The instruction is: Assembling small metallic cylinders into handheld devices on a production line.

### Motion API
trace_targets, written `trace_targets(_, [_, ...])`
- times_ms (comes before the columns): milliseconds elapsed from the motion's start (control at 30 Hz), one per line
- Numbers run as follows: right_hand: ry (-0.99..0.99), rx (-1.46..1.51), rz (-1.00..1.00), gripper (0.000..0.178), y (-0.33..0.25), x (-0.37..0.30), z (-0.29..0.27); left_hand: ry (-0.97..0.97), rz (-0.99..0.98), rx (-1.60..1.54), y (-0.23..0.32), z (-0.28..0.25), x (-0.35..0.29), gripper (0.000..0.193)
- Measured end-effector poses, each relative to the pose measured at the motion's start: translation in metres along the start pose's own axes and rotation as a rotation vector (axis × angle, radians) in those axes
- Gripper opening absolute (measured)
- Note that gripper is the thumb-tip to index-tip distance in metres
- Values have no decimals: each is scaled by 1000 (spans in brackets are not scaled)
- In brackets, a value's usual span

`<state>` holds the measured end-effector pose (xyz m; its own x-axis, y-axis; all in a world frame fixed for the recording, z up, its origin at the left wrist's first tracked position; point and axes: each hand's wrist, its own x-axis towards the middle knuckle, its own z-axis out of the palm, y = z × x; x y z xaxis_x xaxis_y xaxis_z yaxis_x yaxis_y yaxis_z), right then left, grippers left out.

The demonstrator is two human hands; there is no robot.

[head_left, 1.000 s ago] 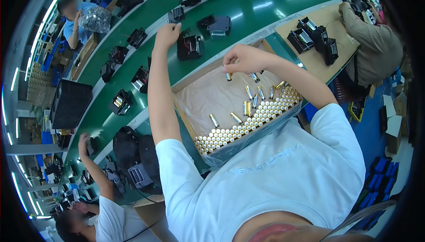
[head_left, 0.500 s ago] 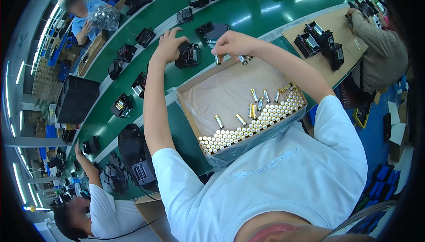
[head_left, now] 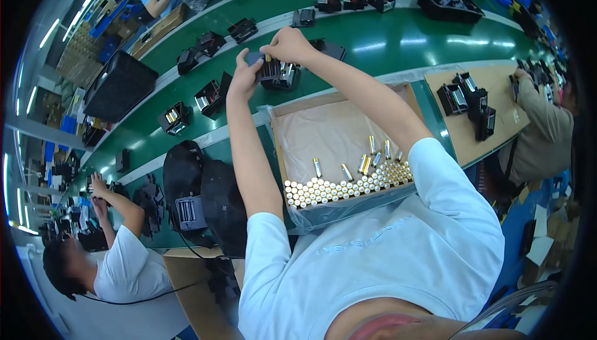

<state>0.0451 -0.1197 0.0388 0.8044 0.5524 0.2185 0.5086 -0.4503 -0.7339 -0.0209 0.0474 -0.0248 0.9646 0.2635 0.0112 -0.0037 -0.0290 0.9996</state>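
A black battery case (head_left: 287,80) stands on the green bench just beyond the carton. My left hand (head_left: 243,80) steadies it at its left side, thumb against the edge and fingers bent. Over its top, my right hand (head_left: 289,46) pinches a battery (head_left: 268,58) by one end, pointing down at the case. Other batteries in that palm, if any, are hidden. Close to my chest is the lined cardboard carton (head_left: 278,147), with upright batteries (head_left: 311,193) packed along its near side. Several loose ones (head_left: 346,172) stand or lean behind them.
More black cases stand along the bench, such as one at left (head_left: 174,118). A dark bag (head_left: 221,200) lies left of the carton. Cases sit on a cardboard sheet (head_left: 504,91) at right. Co-workers are at the left, far left and right.
My right hand has moved left over the case, bringing a battery down to it. My left hand has closed in on the case's side. The whole view has shifted.
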Motion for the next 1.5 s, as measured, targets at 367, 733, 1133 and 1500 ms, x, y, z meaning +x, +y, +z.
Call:
trace_targets(367, [-145, -214, -106, 26, -25, 30, 32, 338, -174, -638, 4, 9, -25, 37])
trace_targets(733, [310, -567, -802, 17, -21, 20, 83, 459, -125, -804, -27, -8, -2, 58])
trace_targets(1133, [158, -61, -604, 19, -43, 54, 84, 497, -97, -814, -1, -24, -25, 59])
trace_targets(1500, [14, -60, -408, 21, -50, 78, 113, 480, -61, -697, -11, -42, -32, 71])
